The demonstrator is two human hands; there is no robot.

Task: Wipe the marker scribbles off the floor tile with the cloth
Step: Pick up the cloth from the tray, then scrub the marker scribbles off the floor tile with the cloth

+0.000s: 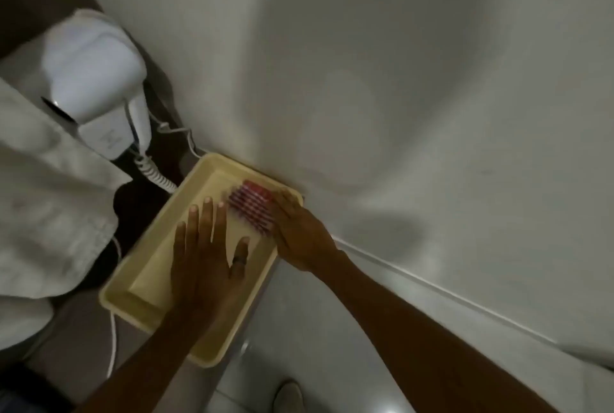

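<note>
Tray point(139, 299) set against wall point(398, 80), left of basin point(332, 346). Striped item point(254, 210) in tray's far corner, right hand point(299, 230) touching it at right edge. Left hand point(209, 256) flat over tray's middle. Hair dryer point(96, 80) mounted beyond tray's far left, towel point(43, 196) left.

Single head view, close, looking steeply down over a tray point(133, 293) against a wall point(398, 80)
</note>
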